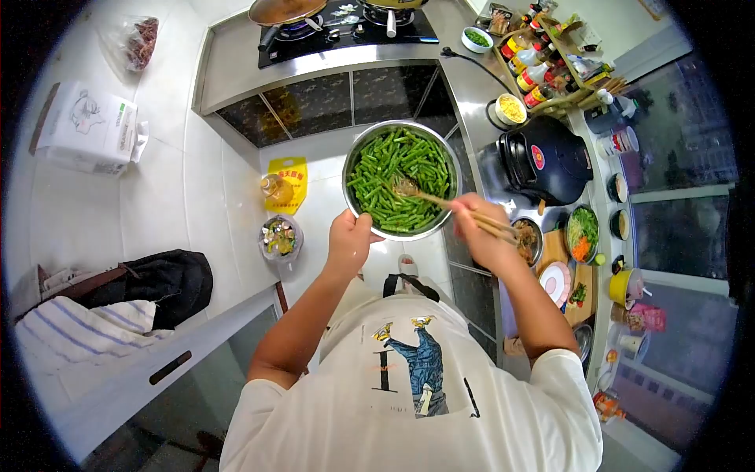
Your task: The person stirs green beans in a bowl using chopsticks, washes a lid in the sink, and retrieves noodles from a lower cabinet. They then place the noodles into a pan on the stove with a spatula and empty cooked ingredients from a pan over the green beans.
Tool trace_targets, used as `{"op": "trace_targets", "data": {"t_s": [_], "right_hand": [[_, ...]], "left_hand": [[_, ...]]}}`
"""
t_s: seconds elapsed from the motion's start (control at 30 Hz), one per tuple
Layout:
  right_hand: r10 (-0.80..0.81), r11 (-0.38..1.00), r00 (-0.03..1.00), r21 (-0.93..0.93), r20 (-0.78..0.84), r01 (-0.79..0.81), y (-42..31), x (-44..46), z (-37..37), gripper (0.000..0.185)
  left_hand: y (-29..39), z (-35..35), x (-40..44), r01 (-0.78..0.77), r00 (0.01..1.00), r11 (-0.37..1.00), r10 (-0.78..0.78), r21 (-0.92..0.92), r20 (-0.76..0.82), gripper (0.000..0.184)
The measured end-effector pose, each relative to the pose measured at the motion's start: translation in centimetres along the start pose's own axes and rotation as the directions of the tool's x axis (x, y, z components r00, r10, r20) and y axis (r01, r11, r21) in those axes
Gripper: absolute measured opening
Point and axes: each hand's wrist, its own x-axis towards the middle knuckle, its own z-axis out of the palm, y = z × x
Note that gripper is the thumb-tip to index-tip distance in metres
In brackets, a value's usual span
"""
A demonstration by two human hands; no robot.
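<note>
In the head view, a round steel bowl [346, 175] full of cut green beans [397, 153] is held up in front of me above the floor. My left hand [351, 238] grips its near left rim, thumb on the edge. Wooden chopsticks [434, 200] are in my closed right hand [481, 228], at the bowl's right side. Their tips reach into the middle of the beans, where a small brownish clump [405, 187] sits; what it is I cannot make out.
A stove [346, 38] with two pans lies ahead. Along the right counter are a black cooker [546, 160], a bowl of shredded vegetables [582, 236], a pink-rimmed plate [555, 285] and a sauce rack [543, 67]. A yellow bag [295, 182] and a bin [280, 238] occupy the floor.
</note>
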Motion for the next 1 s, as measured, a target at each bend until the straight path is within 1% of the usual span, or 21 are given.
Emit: {"op": "trace_targets", "data": {"t_s": [0.03,0.07,0.1,0.17,0.2,0.23,0.3,0.33,0.37,0.43,0.5,0.53,0.57,0.63,0.67,0.73,0.8,0.87,0.9,0.97,1.0], "right_hand": [[0.032,0.999,0.997,-0.01,-0.076,-0.033,0.1,0.3,-0.3,0.025],[0.057,0.996,0.994,0.073,-0.093,-0.05,0.2,0.8,-0.5,0.026],[0.057,0.996,0.994,0.071,-0.096,-0.051,0.2,1.1,0.0,0.026],[-0.129,0.981,0.989,0.134,-0.075,0.138,0.8,1.9,1.8,0.024],[-0.141,0.975,0.99,0.176,0.009,0.137,0.5,1.7,2.3,0.025],[-0.141,0.974,0.99,0.179,0.007,0.137,0.3,1.2,1.9,0.025],[0.003,0.979,0.997,0.204,-0.072,0.012,-1.2,0.2,-0.2,0.025],[0.005,0.989,0.994,0.149,-0.11,0.011,-1.7,0.2,-1.3,0.025],[-0.054,0.985,0.985,0.152,-0.167,0.08,-0.8,0.8,-1.6,0.023],[-0.017,0.997,0.981,0.067,-0.193,0.031,-1.5,2.1,-1.0,0.021],[-0.041,0.998,0.998,0.043,-0.05,0.043,-0.1,2.4,1.2,0.024],[-0.089,0.994,0.996,0.061,0.028,0.087,0.0,1.6,1.4,0.024],[-0.065,0.993,0.995,0.102,0.079,0.057,0.5,1.2,1.5,0.023],[0.035,0.978,0.997,0.202,0.076,-0.05,-1.3,-0.8,-0.2,0.023],[0.035,0.979,0.996,0.199,0.083,-0.051,-1.6,-1.3,-1.0,0.023],[0.062,0.996,0.99,0.061,0.124,-0.07,-1.8,-1.9,-1.9,0.021],[0.035,0.994,0.997,0.101,0.076,-0.042,-1.0,-0.8,-0.9,0.021],[-0.006,0.99,1.0,0.141,-0.01,0.007,-0.1,0.4,-0.5,0.021],[-0.016,0.99,1.0,0.142,-0.014,0.018,-0.5,0.3,-0.8,0.021],[-0.007,0.974,0.999,0.224,-0.044,0.017,-1.4,-0.5,-1.6,0.022],[0.001,0.982,0.999,0.187,-0.047,0.008,-1.3,-0.7,-2.2,0.024]], "left_hand": [[0.1,0.0,-0.1,0.01,1.0,0.999,-0.01,-0.036,0.004,0.026],[0.1,0.1,-0.5,0.027,1.0,0.997,-0.026,-0.071,0.013,0.026],[0.1,0.2,-0.5,0.027,1.0,0.997,-0.026,-0.072,0.017,0.026],[0.2,0.6,-0.3,0.006,1.0,1.0,-0.006,-0.025,-0.002,0.024],[0.2,0.5,0.0,0.001,1.0,1.0,-0.001,-0.024,0.002,0.024],[0.0,0.2,0.0,0.01,1.0,1.0,-0.01,-0.026,-0.002,0.024],[0.1,-0.1,-0.1,0.022,1.0,0.999,-0.023,-0.033,-0.012,0.024],[0.5,-0.1,-0.4,0.025,1.0,0.999,-0.025,-0.043,-0.005,0.025],[0.7,-0.1,-0.6,0.027,1.0,0.998,-0.027,-0.053,0.007,0.026],[0.7,0.1,-0.7,0.011,1.0,0.999,-0.011,-0.043,0.018,0.025],[0.5,0.4,-0.6,-0.011,0.999,0.999,0.013,-0.039,0.032,0.025],[0.0,0.2,-0.4,0.023,1.0,0.999,-0.023,-0.029,0.014,0.025],[-0.3,0.0,-0.3,0.061,0.998,0.998,-0.061,-0.019,-0.008,0.025],[-0.5,-0.3,-0.3,0.052,0.998,0.998,-0.053,-0.031,-0.016,0.026],[-0.6,-0.4,-0.5,0.044,0.999,0.998,-0.045,-0.048,-0.027,0.026],[-0.6,-0.6,-0.7,0.027,0.999,0.998,-0.029,-0.062,-0.02,0.026],[-0.4,-0.6,-0.6,0.001,1.0,0.998,0.0,-0.063,0.011,0.026],[-0.5,-0.7,-0.4,0.052,0.998,0.998,-0.053,-0.03,-0.031,0.026],[-0.2,-0.5,-0.4,0.042,0.999,0.999,-0.043,-0.028,-0.03,0.026],[0.3,-0.4,-1.0,0.032,0.999,0.997,-0.034,-0.067,-0.038,0.026],[0.8,-0.4,-1.3,0.037,0.999,0.997,-0.039,-0.062,-0.03,0.027]]}}
